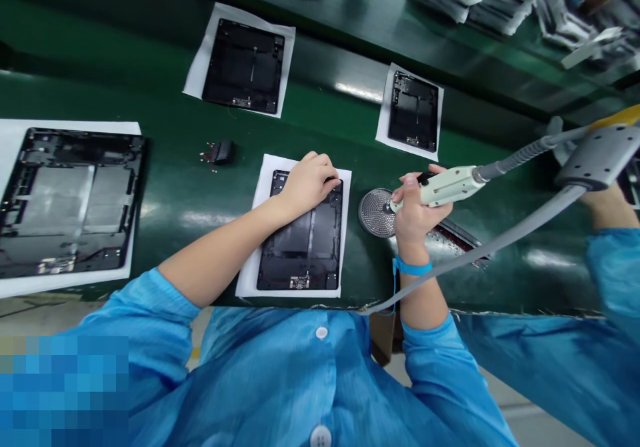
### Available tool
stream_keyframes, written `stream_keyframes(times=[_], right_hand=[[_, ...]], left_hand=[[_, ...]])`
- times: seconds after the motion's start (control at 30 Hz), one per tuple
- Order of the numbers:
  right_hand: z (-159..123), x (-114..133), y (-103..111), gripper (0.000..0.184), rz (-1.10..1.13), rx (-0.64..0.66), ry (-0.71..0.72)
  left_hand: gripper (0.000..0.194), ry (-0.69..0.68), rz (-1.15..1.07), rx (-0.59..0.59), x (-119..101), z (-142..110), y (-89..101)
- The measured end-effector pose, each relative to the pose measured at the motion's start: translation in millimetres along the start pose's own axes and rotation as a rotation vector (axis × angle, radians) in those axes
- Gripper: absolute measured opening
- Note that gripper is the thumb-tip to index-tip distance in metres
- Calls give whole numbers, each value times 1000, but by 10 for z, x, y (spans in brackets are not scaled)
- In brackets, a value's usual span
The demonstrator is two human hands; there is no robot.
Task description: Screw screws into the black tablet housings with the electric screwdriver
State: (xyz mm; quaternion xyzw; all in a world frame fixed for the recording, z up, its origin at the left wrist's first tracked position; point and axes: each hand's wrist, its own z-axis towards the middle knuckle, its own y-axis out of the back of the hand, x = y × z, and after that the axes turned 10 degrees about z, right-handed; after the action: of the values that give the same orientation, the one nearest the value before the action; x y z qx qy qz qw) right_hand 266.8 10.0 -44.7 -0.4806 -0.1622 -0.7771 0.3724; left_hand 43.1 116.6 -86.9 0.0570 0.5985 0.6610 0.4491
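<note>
A: What lies left of the middle tablet (295, 240)?
B: On the tabletop (165, 187), a large open tablet (107, 200) on white paper, well apart; nearer, a small black block (223, 152) with red-tipped bits; beyond the middle tablet and to its left, another open tablet (245, 67).
A: And on it?
B: The left hand (309, 183), fingers bent over its upper right part; I can't tell whether they pinch anything; the middle tablet lies on its own white sheet (346, 233).
A: To its right?
B: First a round metal dish (374, 215); then the right hand (414, 215), closed around a pale green driver (453, 187), whose end is over the dish; a smaller tablet (414, 110) lies farther back; then a dark strip (463, 233), and a co-worker's blue sleeve (617, 267).
</note>
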Motion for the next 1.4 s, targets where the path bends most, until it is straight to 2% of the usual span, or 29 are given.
stream_keyframes(times=[0.2, 0.33, 0.43, 0.53, 0.67, 0.8, 1.07, 1.23, 1.4], right_hand=[[93, 154, -77, 52, -29, -8, 59], [147, 183, -398, 47, -10, 45, 87], [115, 62, -679, 46, 38, 115, 4], [49, -93, -841, 49, 104, 156, -49], [1, -216, -865, 52, 111, 139, -26], [4, -249, -839, 52, 27, 174, -86], [-27, -179, -926, 55, 129, 160, 64], [-54, -186, -997, 58, 195, 171, 45], [-49, -125, -1006, 59, 222, 128, 29]], left_hand=[[19, -25, 7, 44, 30, 74, 27], [17, -10, 4, 29, 8, 88, 12], [17, -7, 2, 36, -16, 88, 15], [17, -11, 5, 44, -37, 89, 15], [19, -26, -8, 22, -51, 94, -17], [20, -26, -21, 6, -59, 101, -44], [21, -28, -5, 5, -79, 92, -30], [20, -23, -9, 14, -76, 87, -9], [18, -35, -2, 46, -52, 73, 43]])
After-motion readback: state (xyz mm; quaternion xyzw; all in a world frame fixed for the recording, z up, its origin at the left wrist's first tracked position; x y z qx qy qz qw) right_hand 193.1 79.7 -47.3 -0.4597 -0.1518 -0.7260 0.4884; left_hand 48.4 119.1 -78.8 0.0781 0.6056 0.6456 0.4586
